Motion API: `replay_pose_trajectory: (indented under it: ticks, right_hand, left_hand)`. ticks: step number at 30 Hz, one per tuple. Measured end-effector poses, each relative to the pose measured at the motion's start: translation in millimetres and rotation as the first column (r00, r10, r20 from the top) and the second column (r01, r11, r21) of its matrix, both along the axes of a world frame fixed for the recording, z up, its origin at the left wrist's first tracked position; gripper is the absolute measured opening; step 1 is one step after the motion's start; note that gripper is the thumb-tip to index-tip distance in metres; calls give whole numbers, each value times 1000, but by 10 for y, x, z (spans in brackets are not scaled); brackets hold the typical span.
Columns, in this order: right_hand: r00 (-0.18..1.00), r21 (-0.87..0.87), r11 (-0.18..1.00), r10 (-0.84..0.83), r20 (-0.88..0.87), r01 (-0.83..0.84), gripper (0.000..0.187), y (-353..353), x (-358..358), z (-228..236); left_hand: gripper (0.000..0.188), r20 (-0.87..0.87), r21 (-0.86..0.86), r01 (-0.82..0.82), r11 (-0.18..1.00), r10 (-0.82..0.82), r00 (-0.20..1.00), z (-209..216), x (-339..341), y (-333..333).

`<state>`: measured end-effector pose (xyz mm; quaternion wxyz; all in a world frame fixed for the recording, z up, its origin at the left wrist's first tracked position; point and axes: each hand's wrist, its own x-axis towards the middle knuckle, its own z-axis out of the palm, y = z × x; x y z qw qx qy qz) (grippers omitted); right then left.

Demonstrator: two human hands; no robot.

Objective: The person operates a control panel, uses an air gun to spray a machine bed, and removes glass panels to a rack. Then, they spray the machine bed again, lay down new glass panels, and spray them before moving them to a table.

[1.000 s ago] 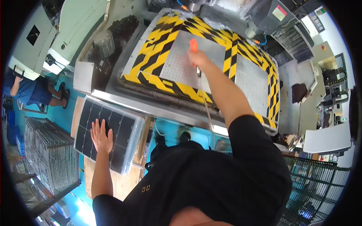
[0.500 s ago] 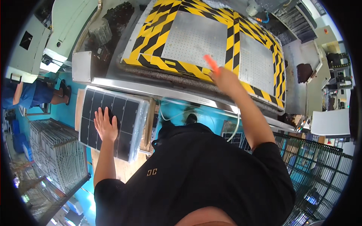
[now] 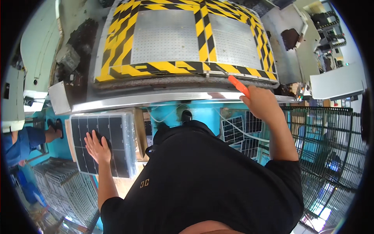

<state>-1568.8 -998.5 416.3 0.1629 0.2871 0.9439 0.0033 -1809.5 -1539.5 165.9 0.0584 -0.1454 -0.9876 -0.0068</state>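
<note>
Left hand: the left hand [image 3: 98, 147] lies flat, fingers spread, palm down on the top of a stack of dark panels [image 3: 102, 141]; it presses on the stack and grips nothing.
Right hand: the right hand [image 3: 261, 104] is closed around an orange-handled tool [image 3: 238, 85]; the handle sticks up out of the fist and a thin dark blade or shaft points toward the machine.
Tool tip: it reaches the near edge of the machine bed [image 3: 187, 35], at the striped border [image 3: 156, 69]; whether it touches the surface I cannot tell.
Panel stack: it sits on a low stand to the person's left, below the shiny metal front rail [image 3: 156, 99] of the machine, wrapped or covered in clear film, gridded with pale lines.
Machine bed: two grey perforated plates framed in yellow and black stripes; both plates look bare, with no panel on them.
Other panels: more gridded panels [image 3: 237, 130] lie lower down to the right, beside a wire cage [image 3: 327, 156].
Progress, as a judgement: nothing is loaded on the bed, the top panel is under the palm and not lifted, so the work looks to be at an early point, with picking up and placing not yet done.
Nearby: another person's blue sleeve [image 3: 23, 142] shows at the far left, apart from these hands.
</note>
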Motion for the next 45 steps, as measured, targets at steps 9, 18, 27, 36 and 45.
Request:
replay_pose_trajectory:
  ticks: [9, 18, 27, 36, 45]
  right_hand:
    - [966, 90, 970, -235, 108, 226, 35, 815, 519, -93]
    - [796, -1, 807, -582, 167, 590, 41, 1853, 714, -365]
    - [895, -251, 905, -397, -202, 344, 53, 1539, -564, -1315]
    - [861, -215, 919, -386, -333, 329, 56, 2495, -1594, -1637]
    - [756, -118, 812, -577, -309, 571, 51, 3004, -251, -1751]
  left_hand:
    - [58, -22, -61, -8, 998, 6, 1000, -50, -8, 8]
    - [56, -48, -61, 12, 998, -15, 999, -82, -28, -25]
    - [56, -51, -68, 2, 998, -6, 999, -57, -20, 56]
    - [56, -20, -67, -17, 998, 15, 1000, 16, 26, 82]
    - [56, -10, -42, 10, 999, -11, 1000, 4, -11, 104]
